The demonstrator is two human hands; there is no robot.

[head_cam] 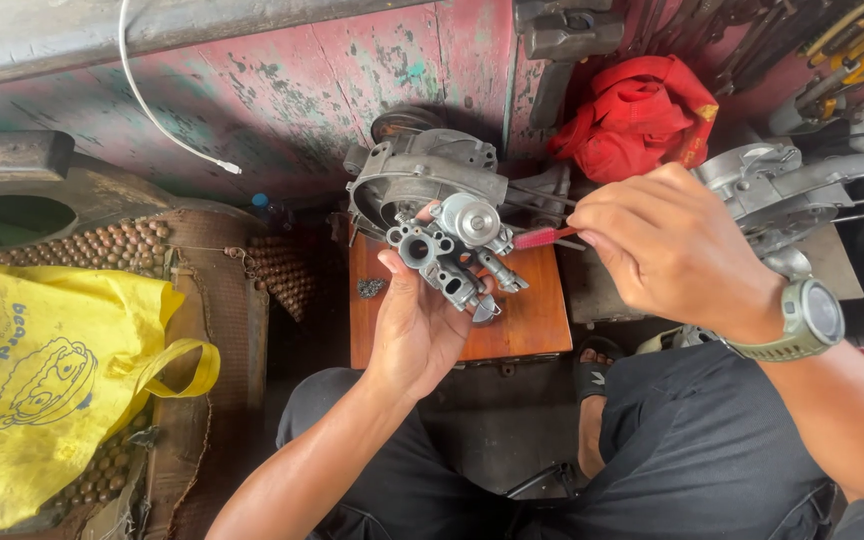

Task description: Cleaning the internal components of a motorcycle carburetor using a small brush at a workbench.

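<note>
Carburetor body [452, 262], cradled in my left hand [414, 330] above the small wooden stool [522, 320]. My right hand [667, 250] pinches a red-handled tool [544, 237], tip at its side. Cleaning step, seemingly; next move calls for steady probing.

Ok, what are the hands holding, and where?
Left hand cradles the grey carburetor from beneath its body; right hand pinches the red-handled tool by its handle end.

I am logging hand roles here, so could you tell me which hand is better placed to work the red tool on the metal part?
Probably the right hand: it grips the red tool, tip at the carburetor; the left hand only holds the part.
</note>
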